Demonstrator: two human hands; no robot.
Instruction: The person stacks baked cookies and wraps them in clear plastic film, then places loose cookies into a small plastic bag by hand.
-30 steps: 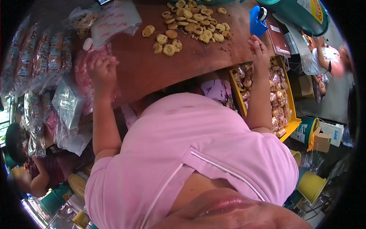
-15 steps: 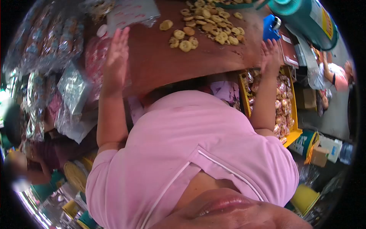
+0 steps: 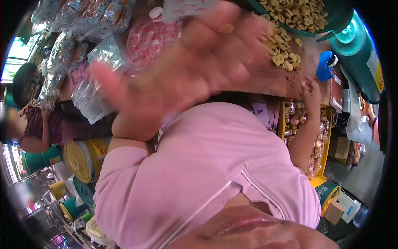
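Note:
My left hand [image 3: 199,62] is raised close to the camera, palm towards me and blurred by motion. Its thumb stands apart and the fingers stretch out over the table, holding nothing visible. A small round brown cookie [image 3: 226,28] seems to show between the fingers. My right hand [image 3: 311,91] is beside the table's right edge, fingers loosely apart with nothing in them. Loose round cookies [image 3: 286,52] lie in a pile on the brown table [image 3: 265,85], partly hidden by my left hand. Behind them stands a green basin [image 3: 325,34] full of more cookies.
A blue object [image 3: 324,66] and a green jug [image 3: 352,54] stand at the right. Below my right arm is a yellow crate [image 3: 319,181] of wrapped goods. Plastic packs [image 3: 99,16] and a red-and-white bag [image 3: 151,41] lie left. Another person [image 3: 35,128] is at far left.
My left hand has swung up and right, close to the camera and across the table. The view has shifted, so the cookies appear farther right. My right hand's fingers look more relaxed.

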